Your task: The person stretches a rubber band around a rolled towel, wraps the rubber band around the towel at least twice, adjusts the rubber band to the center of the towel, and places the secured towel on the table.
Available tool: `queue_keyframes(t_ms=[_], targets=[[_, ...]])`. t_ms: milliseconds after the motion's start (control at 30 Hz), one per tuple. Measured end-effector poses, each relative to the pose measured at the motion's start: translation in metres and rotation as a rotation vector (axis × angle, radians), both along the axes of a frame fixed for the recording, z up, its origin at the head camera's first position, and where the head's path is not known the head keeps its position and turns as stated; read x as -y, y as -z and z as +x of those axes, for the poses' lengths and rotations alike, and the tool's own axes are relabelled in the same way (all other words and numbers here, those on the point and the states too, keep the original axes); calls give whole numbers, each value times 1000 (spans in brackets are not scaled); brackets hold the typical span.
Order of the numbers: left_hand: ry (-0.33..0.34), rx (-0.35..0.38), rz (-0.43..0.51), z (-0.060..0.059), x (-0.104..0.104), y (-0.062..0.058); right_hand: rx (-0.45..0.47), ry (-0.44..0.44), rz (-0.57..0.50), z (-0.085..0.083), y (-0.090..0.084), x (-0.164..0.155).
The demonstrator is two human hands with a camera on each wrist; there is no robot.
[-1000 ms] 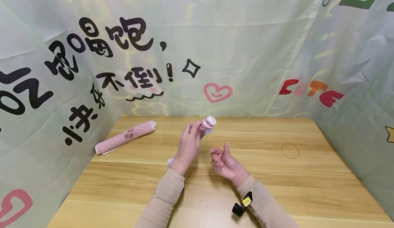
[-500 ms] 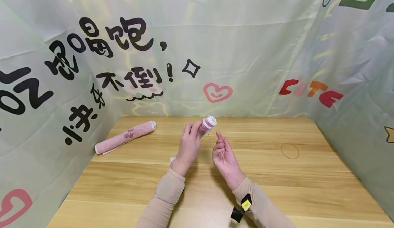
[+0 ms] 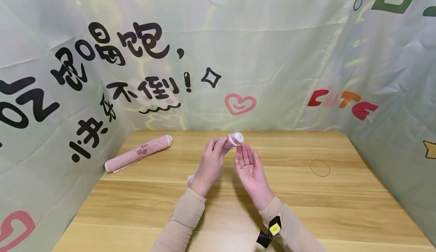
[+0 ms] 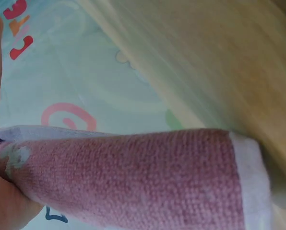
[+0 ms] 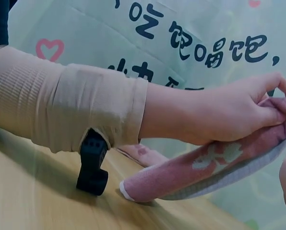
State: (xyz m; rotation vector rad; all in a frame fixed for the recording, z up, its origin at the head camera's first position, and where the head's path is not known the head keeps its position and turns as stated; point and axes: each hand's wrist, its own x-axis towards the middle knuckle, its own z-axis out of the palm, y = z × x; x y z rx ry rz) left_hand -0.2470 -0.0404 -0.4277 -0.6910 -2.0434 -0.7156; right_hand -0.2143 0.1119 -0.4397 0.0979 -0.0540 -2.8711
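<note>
Evidently the left hand [image 3: 210, 165] grips the rolled towel [image 3: 234, 140] tilted off the counter [image 3: 306, 203] — its far end presented to the right hand [image 3: 250, 167], flat-fingered, holding nothing.

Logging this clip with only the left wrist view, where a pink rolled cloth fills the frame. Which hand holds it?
Observer: The left hand alone grips the rolled pink towel, which is tilted with its lower end down at the table.
Operator: And the other hand?
Observer: The right hand is beside the roll's upper end, palm open and fingers straight. I cannot tell whether it touches.
Operator: Anything else lying around?
Observer: A second roll lies far left, and a rubber band lies to the right.
</note>
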Motion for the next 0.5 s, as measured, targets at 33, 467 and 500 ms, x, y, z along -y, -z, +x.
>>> queue_keyframes(t_ms=[33,467,500], targets=[[-3,5,4,0,0,0,-1,2,24,0,-1,0],[4,42,-10,2,-2,0,-77,15,246,0,-1,4],[4,48,-11,2,-2,0,-73,5,296,-1,0,4]])
